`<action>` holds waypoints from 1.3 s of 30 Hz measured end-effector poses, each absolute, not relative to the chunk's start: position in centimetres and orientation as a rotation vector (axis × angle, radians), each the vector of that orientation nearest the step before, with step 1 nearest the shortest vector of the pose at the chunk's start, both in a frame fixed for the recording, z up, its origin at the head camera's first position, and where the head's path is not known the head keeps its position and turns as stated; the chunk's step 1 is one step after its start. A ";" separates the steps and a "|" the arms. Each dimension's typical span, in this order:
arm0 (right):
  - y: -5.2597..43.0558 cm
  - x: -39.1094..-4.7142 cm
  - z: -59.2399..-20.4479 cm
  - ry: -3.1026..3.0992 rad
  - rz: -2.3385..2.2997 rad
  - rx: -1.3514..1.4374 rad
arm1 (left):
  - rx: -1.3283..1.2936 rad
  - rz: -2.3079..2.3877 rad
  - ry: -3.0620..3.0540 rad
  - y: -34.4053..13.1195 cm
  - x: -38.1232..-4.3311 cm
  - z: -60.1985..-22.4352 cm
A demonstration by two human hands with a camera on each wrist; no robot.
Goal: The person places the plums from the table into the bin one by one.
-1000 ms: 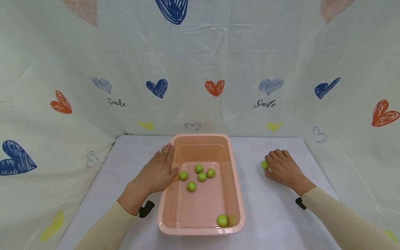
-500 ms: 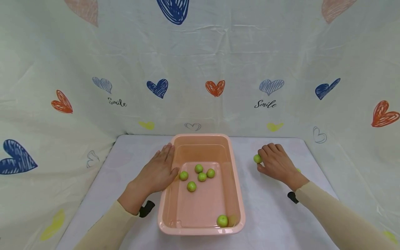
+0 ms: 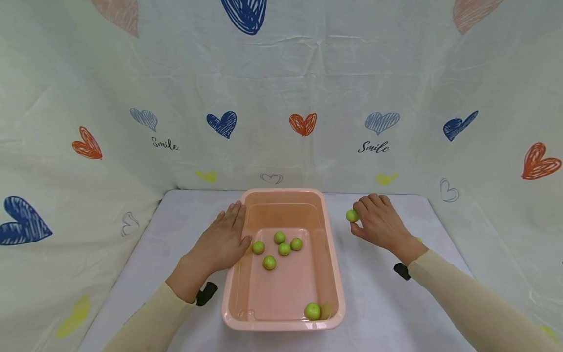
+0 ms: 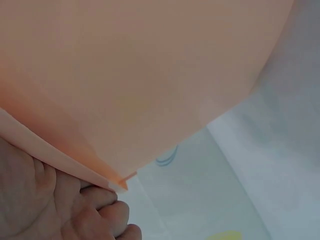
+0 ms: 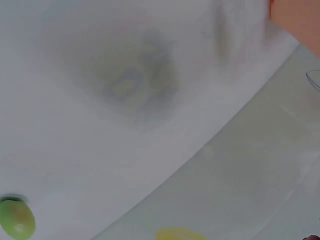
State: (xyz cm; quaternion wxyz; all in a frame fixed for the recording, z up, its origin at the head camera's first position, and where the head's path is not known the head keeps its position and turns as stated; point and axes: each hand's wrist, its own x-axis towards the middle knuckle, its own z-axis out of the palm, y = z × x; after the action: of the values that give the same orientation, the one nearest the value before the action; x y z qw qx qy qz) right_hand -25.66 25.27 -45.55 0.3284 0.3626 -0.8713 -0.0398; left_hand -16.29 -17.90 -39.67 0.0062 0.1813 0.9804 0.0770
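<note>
My right hand pinches a small round green fruit between thumb and curled fingers, above the right side of the table. Its tip barely shows in the right wrist view. Against the left rim of a pink plastic tub rests my left hand, fingers straight; in the left wrist view that hand lies along the outside of the rim. Inside the tub are several green fruits, most grouped left of its middle, with one in the near right corner.
Another green fruit lies on the white-covered table, mostly hidden behind the right wrist in the head view. A white curtain with printed hearts hangs behind the table and at both sides.
My right hand has moved left and farther from me with the fruit, toward the tub, exposing part of another fruit behind its wrist. The left hand and the tub stay put.
</note>
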 end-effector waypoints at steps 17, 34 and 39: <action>21.6 -26.1 -41.5 -2.238 -0.010 0.935 | 0.562 0.272 3.069 -17.9 -16.3 -39.7; 15.8 -24.5 -39.4 -2.203 0.077 1.000 | 0.568 0.301 3.064 -18.0 -16.3 -39.7; 13.9 -23.5 -39.8 -2.220 0.105 1.060 | 0.567 0.302 3.068 -18.1 -16.3 -39.8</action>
State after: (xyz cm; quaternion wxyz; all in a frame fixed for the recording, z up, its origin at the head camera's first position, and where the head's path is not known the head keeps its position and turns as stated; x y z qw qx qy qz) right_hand -23.48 13.87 -39.81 0.3331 0.4060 -0.8501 0.0402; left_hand -16.30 -18.06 -39.83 0.0034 0.1810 0.9787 0.0964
